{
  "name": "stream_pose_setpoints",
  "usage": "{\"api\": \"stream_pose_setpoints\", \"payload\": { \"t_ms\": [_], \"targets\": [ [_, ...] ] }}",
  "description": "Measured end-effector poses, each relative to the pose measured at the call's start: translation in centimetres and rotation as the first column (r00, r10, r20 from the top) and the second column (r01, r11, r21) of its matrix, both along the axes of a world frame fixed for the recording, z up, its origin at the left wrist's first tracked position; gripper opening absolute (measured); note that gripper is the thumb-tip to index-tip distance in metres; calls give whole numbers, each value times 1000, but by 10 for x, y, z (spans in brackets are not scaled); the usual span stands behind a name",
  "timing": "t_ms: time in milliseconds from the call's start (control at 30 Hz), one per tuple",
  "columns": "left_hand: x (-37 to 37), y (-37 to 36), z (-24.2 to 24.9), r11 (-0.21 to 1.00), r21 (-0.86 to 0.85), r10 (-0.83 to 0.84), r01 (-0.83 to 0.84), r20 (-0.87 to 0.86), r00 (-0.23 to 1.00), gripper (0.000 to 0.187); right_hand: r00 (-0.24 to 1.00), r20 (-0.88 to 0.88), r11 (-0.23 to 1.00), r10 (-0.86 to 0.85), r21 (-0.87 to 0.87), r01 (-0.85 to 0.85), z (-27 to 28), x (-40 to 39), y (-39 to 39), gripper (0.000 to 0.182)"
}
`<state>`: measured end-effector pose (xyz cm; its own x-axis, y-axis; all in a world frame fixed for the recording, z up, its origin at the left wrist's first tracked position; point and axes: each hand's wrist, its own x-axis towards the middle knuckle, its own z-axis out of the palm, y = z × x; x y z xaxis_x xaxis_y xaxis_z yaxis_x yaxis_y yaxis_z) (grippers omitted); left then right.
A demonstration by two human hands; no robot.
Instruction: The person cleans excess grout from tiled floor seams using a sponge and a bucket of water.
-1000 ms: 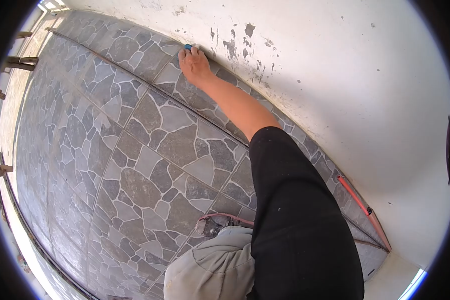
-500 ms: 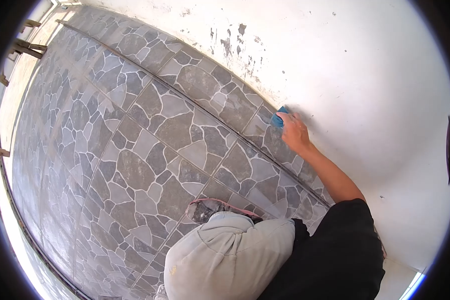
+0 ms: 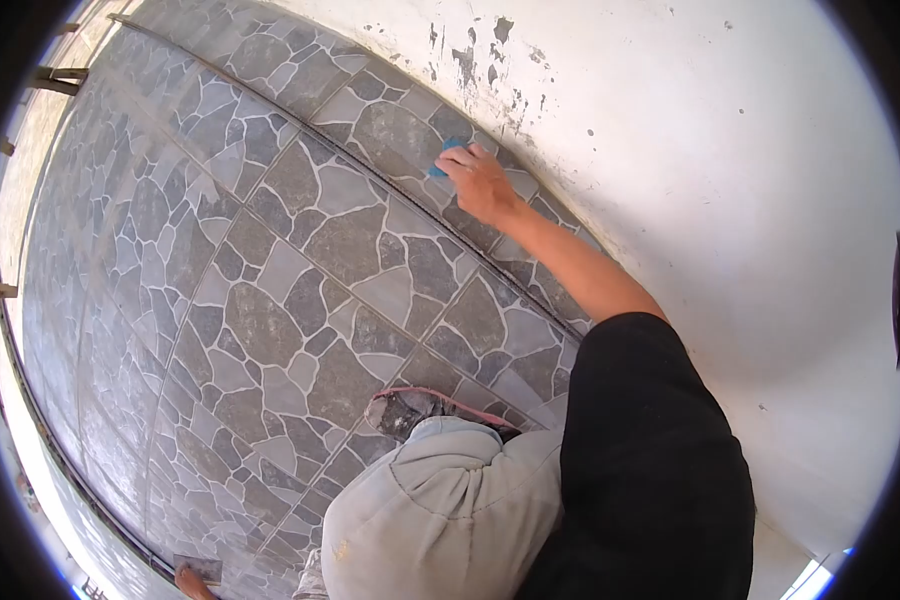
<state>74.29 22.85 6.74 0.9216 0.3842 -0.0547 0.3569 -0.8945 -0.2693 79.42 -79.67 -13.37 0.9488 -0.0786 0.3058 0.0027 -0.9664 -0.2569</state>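
Note:
My right hand (image 3: 480,182) is closed around a small blue sponge (image 3: 438,172), held low over the stone-patterned floor tiles (image 3: 355,245) near the base of the wall. Most of the sponge is hidden under the fingers. At the bottom left, my left hand (image 3: 192,583) shows only in part, gripping a flat, grey, rectangular trowel (image 3: 200,569). Its handle is hidden.
A long ribbed metal bar (image 3: 410,200) lies diagonally across the floor. The white wall (image 3: 710,170) has peeling, dark-spotted paint low down. My shoe (image 3: 405,410) is below the bar. Wooden pieces (image 3: 58,80) stand at the left edge.
My right hand has moved left and up in the view with the sponge, from the wall's foot to over the tiles. My left hand with the trowel has come into view.

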Motion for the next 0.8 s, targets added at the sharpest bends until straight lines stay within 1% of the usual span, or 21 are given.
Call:
{"api": "stream_pose_setpoints", "payload": {
  "t_ms": [33, 67, 100, 133, 167, 233, 300, 367, 400, 467, 500, 533, 600, 633, 667, 733, 767, 800],
  "targets": [
    [-1, -3, -1, 1000, 10, 10, -10, -1, 1000, 34, 992, -71, 992, 108, 71, -103, 10, -46, 4, 38],
    [0, -3, 1, 1000, 9, 11, -11, -1, 1000, 34, 982, -129, 983, 140, 139, -122, 20, -92, 7, 39],
    [0, -3, 1, 1000, 10, 11, -11, -1, 1000, 34, 974, -180, 983, 141, 141, -116, 27, -138, 0, 39],
    [3, -3, 1, 1000, 7, 10, -10, 2, 1000, 34, 964, -229, 984, 138, 142, -108, 28, -164, -8, 38],
    [4, -4, 1, 1000, 6, 6, -6, 3, 1000, 34, 961, -236, 983, 143, 146, -110, 26, -161, -10, 38],
    [4, 20, -9, 1000, 0, -10, 10, 1, 1000, 34, 993, -116, 999, -37, -5, 37, 23, -153, -21, 36],
    [10, -1, -8, 999, -15, -31, 31, 6, 1000, 34, 979, 32, 980, -201, -4, 201, 11, -95, -13, 35],
    [12, -5, -17, 998, -33, -52, 52, 7, 999, 34, 970, 141, 978, -198, 93, 186, 4, -48, -2, 33],
    [12, -4, -15, 997, -39, -61, 61, 13, 998, 34, 970, 133, 977, -204, 93, 193, 7, -57, 2, 33],
    [4, 2, -13, 996, -39, -75, 76, 21, 997, 34, 1000, 18, 995, 19, 102, -20, 18, -72, 16, 34],
    [-6, 18, -13, 996, -41, -81, 83, 36, 996, 34, 997, -66, 994, 45, 107, -38, 24, -96, 14, 35],
    [-18, 33, -13, 999, -27, -34, 35, 30, 999, 34, 986, -150, 992, 74, 113, -58, 30, -132, 7, 36],
    [-40, 26, 10, 997, 0, 73, -73, 29, 997, 35, 988, -130, 995, -85, 48, 91, 41, -177, -4, 37],
    [-58, 33, 20, 991, 20, 134, -134, 23, 991, 36, 981, -113, 986, -159, 26, 163, 41, -180, -10, 37],
    [-77, 42, 31, 978, 47, 200, -201, 27, 979, 37, 987, -105, 991, -123, 34, 127, 36, -162, -8, 37],
    [-101, 57, 42, 950, 45, 307, -308, 37, 951, 39, 995, -67, 995, -68, 72, 73, 30, -133, 1, 36],
    [-109, 63, 42, 936, 32, 348, -350, 46, 936, 41, 1000, -17, 998, 11, 64, -10, 21, -104, 3, 35],
    [-103, 59, 43, 940, 64, 335, -335, 17, 942, 41, 995, 35, 994, 92, 53, -94, 13, -56, 4, 34]
  ]
}}
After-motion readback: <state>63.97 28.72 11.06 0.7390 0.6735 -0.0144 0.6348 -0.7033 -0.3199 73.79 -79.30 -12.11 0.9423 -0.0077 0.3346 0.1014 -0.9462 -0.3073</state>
